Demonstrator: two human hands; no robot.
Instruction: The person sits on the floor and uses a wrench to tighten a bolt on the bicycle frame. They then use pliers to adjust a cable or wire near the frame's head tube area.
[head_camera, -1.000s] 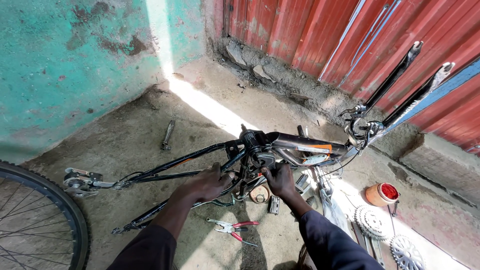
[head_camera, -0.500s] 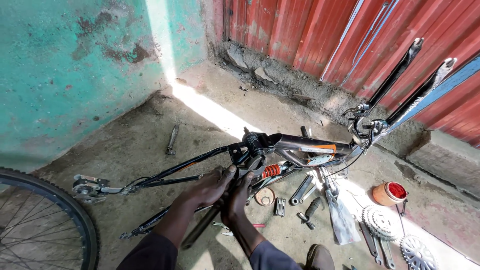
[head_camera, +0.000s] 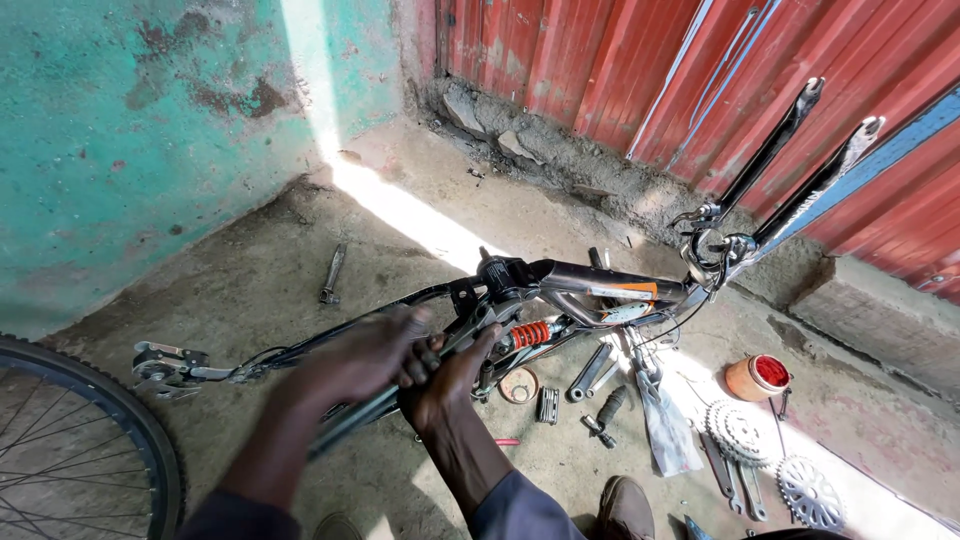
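The bike frame (head_camera: 560, 285) lies upside down on the dirty floor (head_camera: 400, 215), fork up by the red wall (head_camera: 620, 70). The left hand (head_camera: 365, 350) and the right hand (head_camera: 450, 375) both squeeze a dark bar of the frame near the orange spring (head_camera: 530, 333) (hands touching each other). A wheel (head_camera: 90, 440) sits near, and gears (head_camera: 740, 430) too

Probably a makeshift bicycle repair yard: a stripped bike frame (head_camera: 560, 290) lies on concrete, with sprockets (head_camera: 742, 432), wrenches (head_camera: 735, 485) and a wheel (head_camera: 80, 440) scattered around it.
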